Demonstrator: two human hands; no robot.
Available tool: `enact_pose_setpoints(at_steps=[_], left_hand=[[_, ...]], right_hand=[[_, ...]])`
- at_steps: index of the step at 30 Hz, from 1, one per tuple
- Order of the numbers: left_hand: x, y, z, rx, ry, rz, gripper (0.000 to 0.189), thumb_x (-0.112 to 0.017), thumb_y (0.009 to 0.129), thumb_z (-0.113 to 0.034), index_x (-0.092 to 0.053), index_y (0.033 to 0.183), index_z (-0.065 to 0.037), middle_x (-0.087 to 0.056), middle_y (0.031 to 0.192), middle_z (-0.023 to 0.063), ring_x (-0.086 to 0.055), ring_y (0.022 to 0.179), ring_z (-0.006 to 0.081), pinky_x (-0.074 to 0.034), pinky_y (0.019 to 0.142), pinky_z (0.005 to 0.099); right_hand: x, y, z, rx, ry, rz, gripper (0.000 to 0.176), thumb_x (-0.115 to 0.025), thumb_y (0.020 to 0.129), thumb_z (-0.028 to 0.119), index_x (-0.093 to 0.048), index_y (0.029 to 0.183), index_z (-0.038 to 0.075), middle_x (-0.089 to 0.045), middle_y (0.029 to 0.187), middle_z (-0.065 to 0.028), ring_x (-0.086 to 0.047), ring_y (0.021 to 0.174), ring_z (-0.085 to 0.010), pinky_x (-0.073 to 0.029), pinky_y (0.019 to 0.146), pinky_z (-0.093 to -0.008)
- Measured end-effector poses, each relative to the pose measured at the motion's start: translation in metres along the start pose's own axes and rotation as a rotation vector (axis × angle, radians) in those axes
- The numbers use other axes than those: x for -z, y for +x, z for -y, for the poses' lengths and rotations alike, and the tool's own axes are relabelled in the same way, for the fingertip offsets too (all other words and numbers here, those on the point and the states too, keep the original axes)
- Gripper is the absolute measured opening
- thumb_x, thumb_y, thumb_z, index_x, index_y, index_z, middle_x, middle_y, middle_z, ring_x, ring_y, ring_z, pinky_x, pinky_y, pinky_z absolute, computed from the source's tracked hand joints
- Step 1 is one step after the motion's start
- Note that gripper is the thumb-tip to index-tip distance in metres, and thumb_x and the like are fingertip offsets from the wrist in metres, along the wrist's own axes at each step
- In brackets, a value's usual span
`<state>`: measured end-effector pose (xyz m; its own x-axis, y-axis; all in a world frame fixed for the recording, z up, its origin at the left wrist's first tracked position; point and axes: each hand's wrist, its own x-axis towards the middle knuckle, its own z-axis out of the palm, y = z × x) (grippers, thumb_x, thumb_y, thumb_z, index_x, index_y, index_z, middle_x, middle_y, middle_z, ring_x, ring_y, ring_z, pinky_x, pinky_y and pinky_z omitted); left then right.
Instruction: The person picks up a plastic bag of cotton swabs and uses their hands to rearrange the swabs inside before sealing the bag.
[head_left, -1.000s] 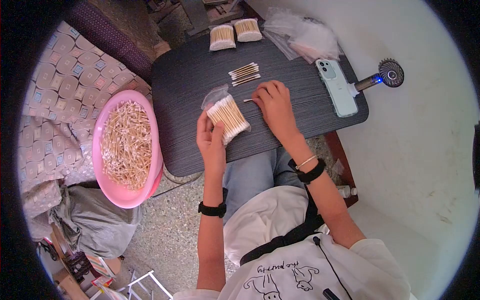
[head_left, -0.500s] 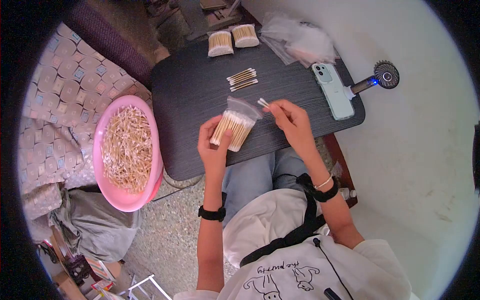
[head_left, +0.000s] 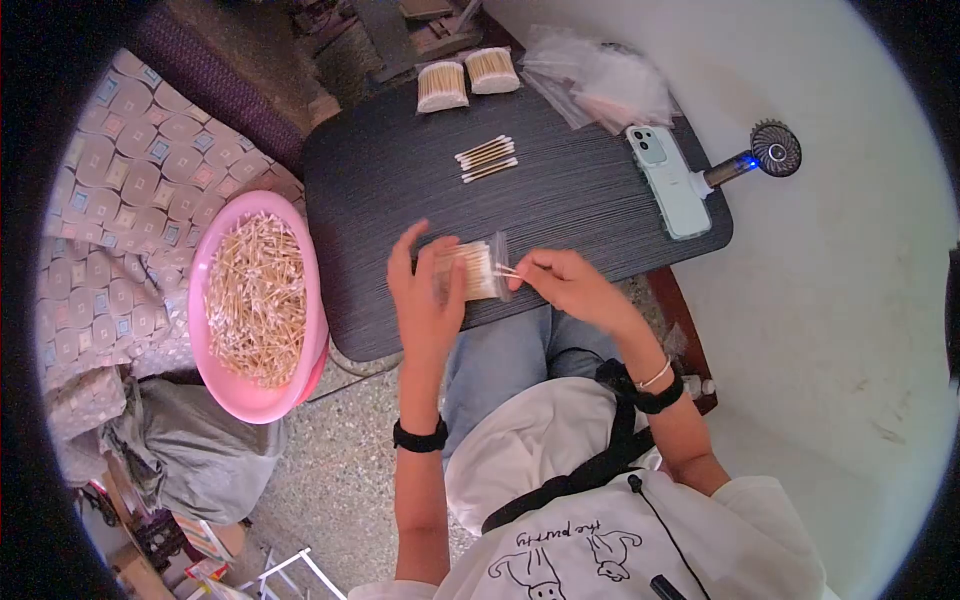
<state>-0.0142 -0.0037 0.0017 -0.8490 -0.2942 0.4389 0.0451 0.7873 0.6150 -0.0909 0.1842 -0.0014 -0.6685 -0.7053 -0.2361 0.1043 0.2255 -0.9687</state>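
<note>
My left hand [head_left: 425, 285] grips a clear plastic bag of cotton swabs [head_left: 477, 272] near the front of the dark table, its thumb across the bag and some fingers raised and blurred. The bag lies sideways with its open end facing right. In my right hand [head_left: 570, 285] a couple of cotton swabs [head_left: 507, 272] are pinched between thumb and fingers, their tips right at the bag's mouth. Further back on the table lies a small row of loose swabs [head_left: 487, 155].
Two filled swab bags [head_left: 442, 87] stand at the table's [head_left: 390, 180] back edge. Empty plastic bags [head_left: 600, 85] lie at the back right, near a phone [head_left: 672, 185] and a small fan [head_left: 775, 150]. Left of the table is a pink basin [head_left: 198, 300] heaped with swabs.
The bag has turned from upright-leaning to sideways, its mouth now toward my right hand. My right hand has come down and left, bringing its swabs to the bag's opening.
</note>
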Motion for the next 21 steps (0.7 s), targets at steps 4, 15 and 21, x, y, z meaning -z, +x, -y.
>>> enact_pose_setpoints(at_steps=[4,15,21], left_hand=[[-0.004,-0.011,-0.024,-0.142,0.132,-0.037,0.023,-0.063,0.081,-0.016,-0.06,0.102,-0.006,-0.061,0.11,0.0093,-0.052,0.112,0.0315,-0.026,0.105,0.0485],[-0.022,-0.036,-0.022,-0.061,-0.059,-0.056,0.011,-0.055,0.084,0.0,-0.056,0.095,-0.001,-0.058,0.119,0.0164,-0.05,0.119,0.0332,-0.029,0.105,0.0514],[-0.024,-0.04,-0.014,-0.195,0.117,0.041,0.017,-0.06,0.076,0.0,-0.057,0.093,-0.001,-0.048,0.129,0.0214,-0.043,0.123,0.0376,-0.028,0.103,0.0574]], right_hand=[[-0.013,0.0,0.001,-0.044,0.133,0.016,0.026,-0.045,0.098,0.026,-0.059,0.092,0.005,-0.036,0.058,0.0084,-0.03,0.052,-0.0015,-0.024,0.046,-0.019],[-0.019,-0.012,-0.002,-0.079,0.181,0.073,0.025,-0.044,0.097,0.021,-0.059,0.088,0.004,-0.04,0.059,0.006,-0.035,0.054,-0.0042,-0.03,0.048,-0.0211],[-0.025,-0.016,0.002,-0.182,0.337,0.101,0.027,-0.042,0.098,0.024,-0.057,0.086,0.005,-0.038,0.057,0.006,-0.035,0.051,-0.0049,-0.03,0.045,-0.0221]])
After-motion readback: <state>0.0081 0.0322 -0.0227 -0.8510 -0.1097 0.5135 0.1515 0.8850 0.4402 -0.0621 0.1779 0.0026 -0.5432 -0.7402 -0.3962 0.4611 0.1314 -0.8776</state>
